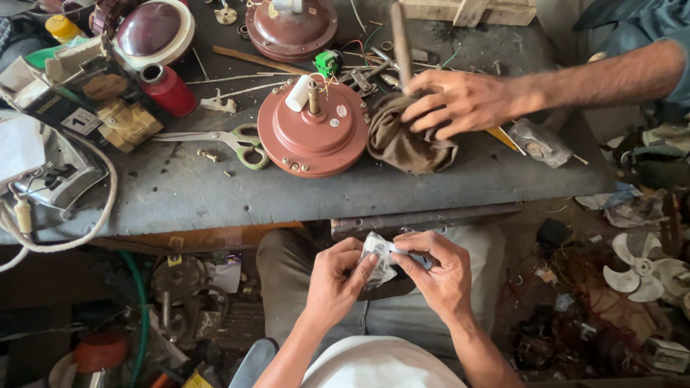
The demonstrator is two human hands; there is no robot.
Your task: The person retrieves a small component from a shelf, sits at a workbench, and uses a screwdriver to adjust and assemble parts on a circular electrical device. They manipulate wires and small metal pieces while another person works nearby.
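Note:
My left hand (336,279) and my right hand (435,269) are together over my lap, just below the workbench edge. Both pinch a small crumpled clear plastic packet (377,257) between thumbs and fingertips. On the bench above lies a round maroon fan motor housing (313,130) with a short shaft and a white cap on top. Beside it another person's hand (456,102) reaches in from the right, presses on a brown rag (405,140) and grips an upright wooden-handled tool (400,44).
The dark workbench (180,190) carries green-handled scissors (237,141), a red canister (169,90), a second maroon housing (291,30), screws, wires and a white cord (93,223). A white fan blade (641,268) and scrap parts lie on the floor at the right.

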